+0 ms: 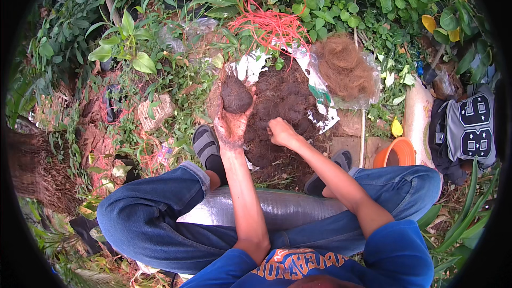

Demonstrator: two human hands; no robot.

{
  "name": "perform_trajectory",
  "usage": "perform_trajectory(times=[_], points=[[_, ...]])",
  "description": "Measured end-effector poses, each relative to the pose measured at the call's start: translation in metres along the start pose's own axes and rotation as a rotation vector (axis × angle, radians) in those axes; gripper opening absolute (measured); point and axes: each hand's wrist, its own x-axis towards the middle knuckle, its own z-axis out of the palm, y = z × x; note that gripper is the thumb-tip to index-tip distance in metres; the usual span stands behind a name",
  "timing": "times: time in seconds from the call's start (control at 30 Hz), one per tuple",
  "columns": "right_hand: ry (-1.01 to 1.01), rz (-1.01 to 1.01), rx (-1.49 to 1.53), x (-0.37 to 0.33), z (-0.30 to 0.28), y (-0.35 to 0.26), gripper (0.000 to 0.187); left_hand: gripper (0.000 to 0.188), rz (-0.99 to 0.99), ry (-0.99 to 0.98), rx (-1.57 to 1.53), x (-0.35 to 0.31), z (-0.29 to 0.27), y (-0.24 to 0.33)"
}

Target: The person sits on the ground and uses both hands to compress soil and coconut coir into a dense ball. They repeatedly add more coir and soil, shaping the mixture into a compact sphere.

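Note:
A round, dark brown ball of soil and fibre (236, 96) rests in my left hand (231, 125), which is turned palm up with its fingers curled around the ball's sides. Soil smears the palm and wrist. To the right, my right hand (282, 132) is closed over the near part of a dark soil heap (280, 93); anything between its fingers is too small or hidden to make out. Several rounded lumps like the held ball show in the heap. Beneath them lies a torn white sheet (248, 66).
Tangled red string (272, 28) lies beyond the heap. Brown coir fibre (344, 66) sits on clear plastic at the far right. An orange pot (405, 152), a pale sack (418, 114) and a grey-black garment (472, 128) are on the right. A stone (156, 112) lies left; plants surround everything.

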Motion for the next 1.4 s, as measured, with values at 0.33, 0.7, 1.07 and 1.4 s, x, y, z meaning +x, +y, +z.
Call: perform_trajectory(times=[0.33, 0.7, 1.07, 1.4], points=[[0.271, 0.026, -0.655, -0.023, 0.119, -0.012, 0.020, 0.056, 0.021, -0.043, 0.031, -0.002, 0.004, 0.002], [0.113, 0.161, -0.067, -0.007, 0.006, -0.008, 0.027, 0.055, 0.057, 0.010, 0.036, -0.006, 0.001, 0.014], [-0.286, 0.142, 0.462, 0.002, -0.105, 0.028, 0.033, 0.058, 0.130, 0.045, 0.137, -0.005, -0.014, 0.011], [0.044, -0.012, 0.344, -0.046, -0.186, 0.005, 0.038, 0.056, 0.122, 0.077, 0.123, 0.001, -0.021, 0.003]])
